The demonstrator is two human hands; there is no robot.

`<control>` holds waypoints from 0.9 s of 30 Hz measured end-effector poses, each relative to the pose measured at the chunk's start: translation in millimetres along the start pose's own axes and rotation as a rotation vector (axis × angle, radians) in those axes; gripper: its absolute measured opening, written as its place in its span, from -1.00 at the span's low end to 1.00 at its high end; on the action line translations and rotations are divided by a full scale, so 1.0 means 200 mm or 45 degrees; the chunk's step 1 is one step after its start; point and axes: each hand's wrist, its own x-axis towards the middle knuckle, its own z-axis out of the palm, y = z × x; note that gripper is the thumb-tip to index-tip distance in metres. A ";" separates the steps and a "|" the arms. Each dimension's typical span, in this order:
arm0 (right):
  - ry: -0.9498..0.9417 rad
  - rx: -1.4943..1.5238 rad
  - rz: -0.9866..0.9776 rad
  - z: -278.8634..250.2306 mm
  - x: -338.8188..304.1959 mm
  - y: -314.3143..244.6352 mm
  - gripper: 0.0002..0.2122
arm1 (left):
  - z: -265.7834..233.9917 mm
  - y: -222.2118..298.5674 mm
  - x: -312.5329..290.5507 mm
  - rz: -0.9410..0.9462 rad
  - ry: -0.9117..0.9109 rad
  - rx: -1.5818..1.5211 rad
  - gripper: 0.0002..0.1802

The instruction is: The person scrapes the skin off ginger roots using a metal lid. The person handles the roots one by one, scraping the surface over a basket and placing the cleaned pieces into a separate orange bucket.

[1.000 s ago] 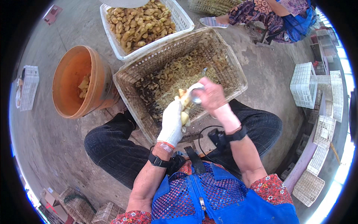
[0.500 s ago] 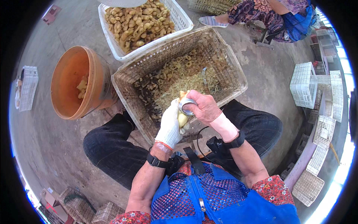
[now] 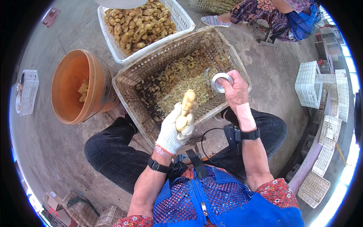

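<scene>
My gloved left hand (image 3: 174, 126) is closed around a knobby, yellow root like ginger (image 3: 188, 101), whose upper end points up and away from me. In my bare right hand (image 3: 237, 89) is a shiny metal ring (image 3: 221, 82), gripped by its rim and held apart from the root. Both hands are over the near part of a dirty plastic crate (image 3: 120, 85) standing between my knees. Pale peelings and shavings (image 3: 183, 85) cover much of its bottom. A clear, curved piece (image 3: 207, 74) shows beside the ring; I cannot tell what it is.
An orange bucket (image 3: 62, 96) at the left has a few pale pieces (image 3: 83, 90) inside. Beyond my crate, a white crate (image 3: 185, 28) is full of brownish roots (image 3: 140, 26). Another person's leg (image 3: 249, 13) is at the far right. Stacked crates (image 3: 308, 83) line the right side.
My right hand has drawn the metal ring off the root and moved right. The root's upper end now shows in my left hand, which has barely moved.
</scene>
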 end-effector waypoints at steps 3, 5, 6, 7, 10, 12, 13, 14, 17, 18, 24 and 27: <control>-0.361 0.156 -0.104 0.05 -0.10 -0.14 -0.82 | -0.04 0.01 0.03 0.054 0.185 0.062 -0.60; -0.519 0.203 -0.065 0.10 -0.18 -0.21 -0.82 | 0.04 -0.02 0.03 0.132 0.280 0.220 -0.63; -0.513 0.130 -0.196 0.15 -0.20 -0.22 -0.81 | 0.08 -0.04 0.04 0.180 0.407 0.293 -0.64; -0.488 0.006 -0.303 0.22 -0.20 -0.20 -0.81 | 0.11 -0.05 0.05 0.219 0.526 0.363 -0.65; -0.436 -0.098 -0.318 0.22 -0.19 -0.15 -0.80 | 0.10 -0.04 0.04 0.209 0.432 0.424 -0.69; -0.402 -0.108 -0.290 0.19 -0.14 -0.13 -0.80 | 0.09 -0.04 0.04 0.219 0.394 0.493 -0.71; -0.372 -0.137 -0.296 0.19 -0.14 -0.12 -0.80 | 0.09 -0.04 0.04 0.225 0.390 0.457 -0.71; -0.341 -0.166 -0.301 0.20 -0.14 -0.11 -0.80 | 0.09 -0.04 0.06 0.232 0.386 0.421 -0.72; -0.268 -0.152 -0.269 0.21 -0.15 -0.11 -0.80 | 0.07 -0.04 0.08 0.244 0.430 0.401 -0.72; -0.258 -0.098 -0.238 0.20 -0.15 -0.09 -0.80 | 0.07 -0.05 0.09 0.258 0.442 0.414 -0.72; -0.029 0.013 0.080 -0.02 -0.02 0.01 -0.84 | 0.07 -0.02 0.04 0.312 0.442 0.411 -0.68; -0.389 0.173 0.077 0.10 -0.09 -0.07 -0.82 | 0.09 -0.02 0.08 0.377 0.474 0.460 -0.67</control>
